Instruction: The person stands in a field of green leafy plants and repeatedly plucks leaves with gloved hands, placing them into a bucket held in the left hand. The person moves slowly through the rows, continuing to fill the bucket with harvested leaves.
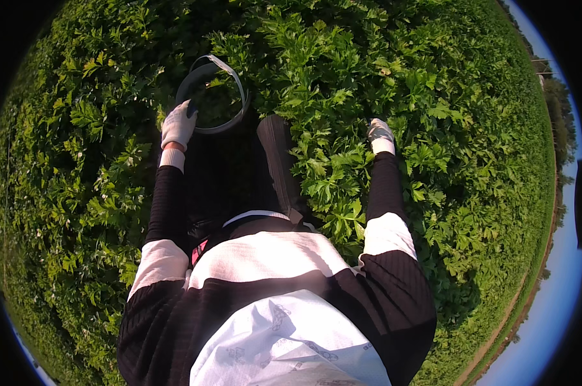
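My left hand (179, 124), in a white knit glove with dark coating on the fingers, grips the left rim of a grey bucket (218, 130). The bucket's pale band-like handle (231, 72) is raised on the far right side. Shadow darkens the inside, where a few green leaves show. My right hand (381, 131), gloved the same way, reaches in among leafy celery-like plants (339, 111). Foliage and the turned hand hide its fingers, so what they touch does not show.
Dense green foliage (98, 202) surrounds me on both sides. My dark trouser leg (277, 164) stands in a shaded gap between the plants, just behind the bucket. Along the right, the field ends at a dirt strip (501, 313) with trees (560, 116) beyond.
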Available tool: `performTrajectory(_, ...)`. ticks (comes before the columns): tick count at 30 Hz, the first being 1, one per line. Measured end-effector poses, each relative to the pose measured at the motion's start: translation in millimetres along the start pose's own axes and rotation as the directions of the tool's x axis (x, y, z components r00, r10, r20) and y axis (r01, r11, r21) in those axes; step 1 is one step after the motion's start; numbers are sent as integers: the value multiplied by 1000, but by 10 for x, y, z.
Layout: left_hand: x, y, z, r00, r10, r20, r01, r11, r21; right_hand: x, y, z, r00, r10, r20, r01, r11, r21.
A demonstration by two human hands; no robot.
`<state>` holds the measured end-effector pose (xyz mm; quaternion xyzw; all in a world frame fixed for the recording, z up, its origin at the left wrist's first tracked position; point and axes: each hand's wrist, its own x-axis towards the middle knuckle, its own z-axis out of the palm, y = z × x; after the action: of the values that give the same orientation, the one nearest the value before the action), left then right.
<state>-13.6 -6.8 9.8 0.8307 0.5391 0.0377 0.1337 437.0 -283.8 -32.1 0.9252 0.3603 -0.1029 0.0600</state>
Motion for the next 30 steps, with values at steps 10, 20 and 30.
performTrajectory(10,37,45,-9,998,-14,56,12,1000,24,-390,862,883,928,282,-243,11,633,774)
performTrajectory(20,89,107,18,996,-36,85,31,998,59,-523,779,758,950,301,82,32,-357,934)
performTrajectory(30,123,70,81,999,-3,49,2,1000,24,-909,-346,-1292,927,-326,-188,-43,-588,808)
